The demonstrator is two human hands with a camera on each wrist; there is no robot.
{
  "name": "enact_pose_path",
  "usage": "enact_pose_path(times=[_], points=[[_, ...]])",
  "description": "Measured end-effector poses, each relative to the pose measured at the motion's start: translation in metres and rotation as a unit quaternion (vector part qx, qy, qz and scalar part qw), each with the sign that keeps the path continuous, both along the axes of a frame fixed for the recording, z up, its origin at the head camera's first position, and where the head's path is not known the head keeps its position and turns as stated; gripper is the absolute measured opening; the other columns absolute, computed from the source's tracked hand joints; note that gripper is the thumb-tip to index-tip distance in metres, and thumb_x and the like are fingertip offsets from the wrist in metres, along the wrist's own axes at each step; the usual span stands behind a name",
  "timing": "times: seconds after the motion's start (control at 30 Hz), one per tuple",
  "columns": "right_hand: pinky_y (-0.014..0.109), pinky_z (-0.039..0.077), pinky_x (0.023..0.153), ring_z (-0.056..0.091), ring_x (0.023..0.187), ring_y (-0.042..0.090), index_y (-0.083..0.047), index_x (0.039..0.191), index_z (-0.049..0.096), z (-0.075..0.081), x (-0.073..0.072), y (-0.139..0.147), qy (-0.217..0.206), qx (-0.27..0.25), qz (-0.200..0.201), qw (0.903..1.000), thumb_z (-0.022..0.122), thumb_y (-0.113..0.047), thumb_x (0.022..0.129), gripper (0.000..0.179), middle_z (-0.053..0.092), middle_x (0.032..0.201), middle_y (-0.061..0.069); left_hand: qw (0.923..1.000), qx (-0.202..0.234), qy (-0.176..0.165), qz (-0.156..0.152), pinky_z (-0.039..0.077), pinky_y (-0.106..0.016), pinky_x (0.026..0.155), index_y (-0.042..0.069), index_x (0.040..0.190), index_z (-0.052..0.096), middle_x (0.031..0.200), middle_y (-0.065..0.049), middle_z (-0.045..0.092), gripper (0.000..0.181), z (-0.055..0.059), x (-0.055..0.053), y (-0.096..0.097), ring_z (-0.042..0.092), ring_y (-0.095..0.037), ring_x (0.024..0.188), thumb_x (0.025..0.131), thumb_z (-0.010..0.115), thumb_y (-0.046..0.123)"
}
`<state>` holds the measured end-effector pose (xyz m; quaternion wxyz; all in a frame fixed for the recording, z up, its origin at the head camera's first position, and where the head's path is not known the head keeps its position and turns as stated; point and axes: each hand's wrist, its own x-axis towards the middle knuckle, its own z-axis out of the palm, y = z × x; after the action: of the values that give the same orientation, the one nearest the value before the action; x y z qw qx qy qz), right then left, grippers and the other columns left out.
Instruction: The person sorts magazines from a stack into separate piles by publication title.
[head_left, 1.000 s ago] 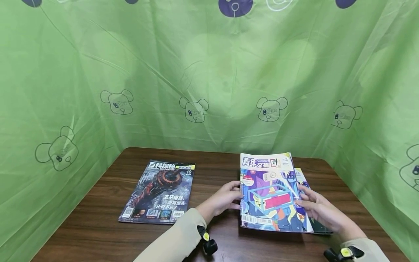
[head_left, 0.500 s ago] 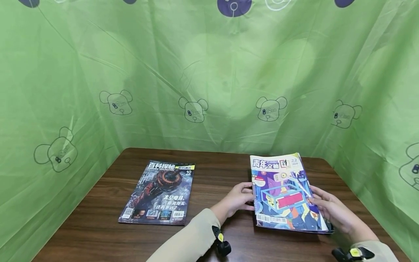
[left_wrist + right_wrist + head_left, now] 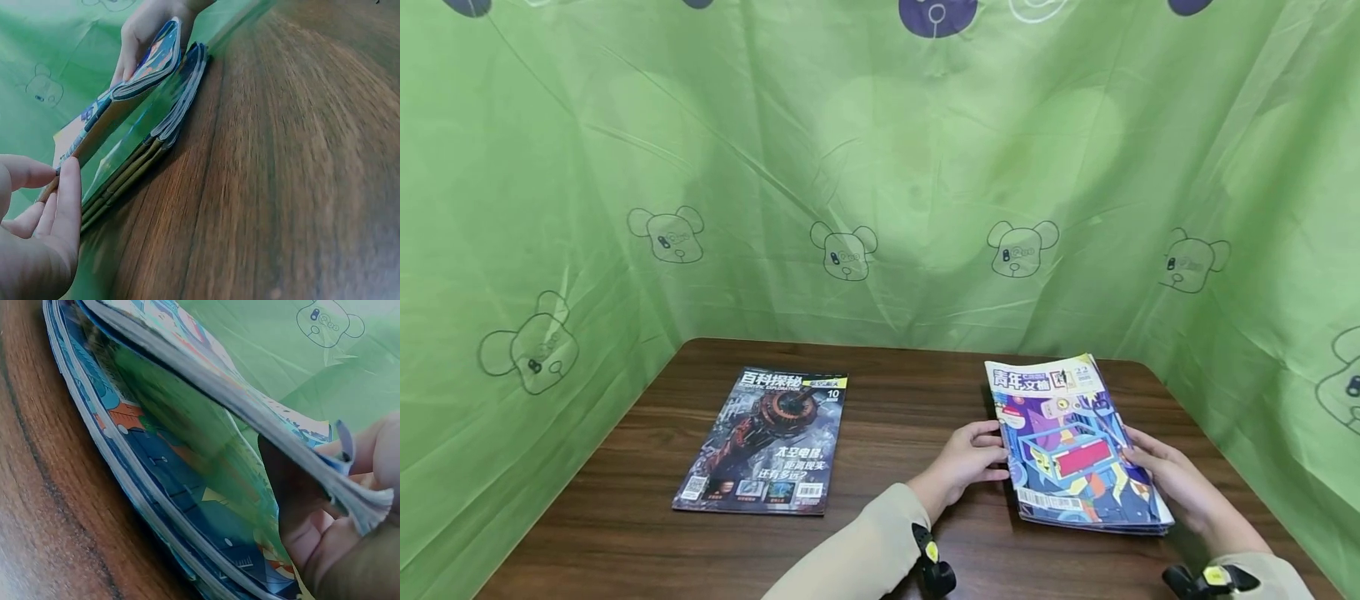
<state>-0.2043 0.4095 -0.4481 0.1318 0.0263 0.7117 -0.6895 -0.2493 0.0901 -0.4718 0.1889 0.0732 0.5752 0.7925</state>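
Note:
Between my two hands is a colourful magazine [image 3: 1071, 450] with a purple and blue cover and a red block. My left hand [image 3: 967, 461] pinches its spine edge, thumb above and fingers below, as the left wrist view shows. On the opposite side my right hand [image 3: 1176, 483] grips the page edge, which bends a little at the thumb in the right wrist view. The magazine is tilted, with a gap beneath it. Directly underneath lies a stack of several magazines [image 3: 159, 125] on the table, mostly hidden in the head view.
On the left of the brown wooden table [image 3: 895, 392] lies a dark magazine [image 3: 767, 442] with a red and black machine on its cover. A green curtain [image 3: 917, 167] with bear drawings surrounds the back and sides.
Both hands have moved right, carrying the colourful magazine until it covers the stack that showed at its right side earlier. The dark magazine on the left has stayed put.

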Motion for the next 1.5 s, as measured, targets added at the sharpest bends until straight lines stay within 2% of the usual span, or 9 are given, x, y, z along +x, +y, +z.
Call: enact_pose_path(times=[0.07, 0.13, 0.23, 0.43, 0.53, 0.7, 0.83, 1.27, 1.5], points=[[0.038, 0.06, 0.076, 0.068, 0.089, 0.018, -0.038, 0.144, 0.041, 0.0, 0.0, 0.0, -0.006, 0.02, -0.004, 0.9998, 0.045, -0.022, 0.108, 0.04, 0.07, 0.103, -0.002, 1.0, -0.001, 0.0, 0.002, 0.062, -0.035, 0.072, -0.003, 0.137, 0.054, 0.106, -0.011, 0.061, 0.053, -0.001, 0.001, 0.003, 0.067, -0.02, 0.085, 0.086, 0.065, -0.01], [0.038, 0.06, 0.076, 0.068, 0.088, 0.018, -0.023, 0.16, 0.021, 0.0, 0.0, 0.0, -0.019, 0.044, -0.011, 0.9988, 0.044, -0.024, 0.108, 0.057, 0.069, 0.102, -0.002, 1.0, -0.004, 0.004, -0.002, 0.062, -0.034, 0.072, -0.005, 0.139, 0.053, 0.106, -0.01, 0.06, 0.055, -0.002, 0.001, 0.005, 0.066, -0.019, 0.083, 0.086, 0.064, -0.011], [0.038, 0.06, 0.075, 0.068, 0.087, 0.017, 0.002, 0.157, -0.004, 0.002, -0.001, 0.0, -0.03, 0.082, -0.02, 0.996, 0.041, -0.026, 0.109, 0.072, 0.069, 0.1, -0.003, 0.9999, -0.005, 0.007, -0.007, 0.062, -0.035, 0.073, -0.007, 0.139, 0.052, 0.108, -0.01, 0.061, 0.055, -0.002, 0.004, 0.007, 0.067, -0.019, 0.083, 0.085, 0.064, -0.012], [0.037, 0.059, 0.072, 0.067, 0.083, 0.017, 0.006, 0.156, 0.002, 0.003, -0.002, 0.001, -0.029, 0.154, -0.033, 0.9872, 0.038, -0.028, 0.109, 0.069, 0.068, 0.099, 0.0, 0.9993, -0.01, 0.02, -0.029, 0.061, -0.038, 0.078, -0.009, 0.14, 0.05, 0.121, -0.014, 0.064, 0.055, 0.0, 0.009, 0.007, 0.067, -0.021, 0.091, 0.086, 0.062, -0.013], [0.036, 0.058, 0.071, 0.065, 0.083, 0.017, 0.008, 0.156, 0.007, 0.003, -0.003, 0.001, -0.023, 0.204, -0.036, 0.978, 0.039, -0.031, 0.109, 0.069, 0.067, 0.103, 0.005, 0.9989, -0.013, 0.026, -0.036, 0.061, -0.037, 0.078, -0.01, 0.14, 0.049, 0.124, -0.016, 0.063, 0.055, 0.0, 0.011, 0.008, 0.068, -0.022, 0.093, 0.086, 0.062, -0.013], [0.035, 0.055, 0.071, 0.062, 0.086, 0.017, 0.009, 0.154, 0.012, 0.005, -0.005, 0.0, -0.021, 0.272, -0.036, 0.9615, 0.042, -0.034, 0.108, 0.07, 0.062, 0.114, 0.02, 0.9981, -0.025, 0.042, -0.038, 0.061, -0.037, 0.078, -0.011, 0.142, 0.047, 0.129, -0.018, 0.06, 0.06, 0.001, 0.012, 0.009, 0.07, -0.026, 0.09, 0.084, 0.063, -0.014], [0.035, 0.056, 0.07, 0.062, 0.086, 0.018, 0.011, 0.153, 0.015, 0.005, -0.006, -0.001, -0.02, 0.287, -0.034, 0.9571, 0.044, -0.034, 0.107, 0.071, 0.06, 0.115, 0.025, 0.9971, -0.041, 0.055, -0.032, 0.06, -0.039, 0.079, -0.01, 0.142, 0.046, 0.133, -0.019, 0.057, 0.063, 0.002, 0.013, 0.009, 0.07, -0.028, 0.088, 0.082, 0.064, -0.013], [0.036, 0.059, 0.067, 0.067, 0.078, 0.021, 0.01, 0.153, 0.017, -0.003, -0.004, 0.006, -0.023, 0.28, -0.04, 0.9589, 0.049, -0.039, 0.105, 0.076, 0.069, 0.095, 0.01, 0.9929, -0.084, 0.073, -0.043, 0.06, -0.037, 0.081, -0.005, 0.145, 0.047, 0.139, -0.02, 0.056, 0.063, 0.004, 0.013, 0.008, 0.07, -0.025, 0.092, 0.084, 0.064, -0.007], [0.035, 0.057, 0.067, 0.065, 0.079, 0.019, 0.017, 0.148, 0.023, -0.006, -0.007, 0.005, -0.015, 0.323, -0.029, 0.9459, 0.05, -0.038, 0.104, 0.075, 0.067, 0.1, 0.016, 0.9915, -0.101, 0.073, -0.04, 0.06, -0.037, 0.081, -0.004, 0.145, 0.047, 0.142, -0.019, 0.054, 0.061, 0.005, 0.013, 0.007, 0.069, -0.022, 0.091, 0.086, 0.064, -0.004]])
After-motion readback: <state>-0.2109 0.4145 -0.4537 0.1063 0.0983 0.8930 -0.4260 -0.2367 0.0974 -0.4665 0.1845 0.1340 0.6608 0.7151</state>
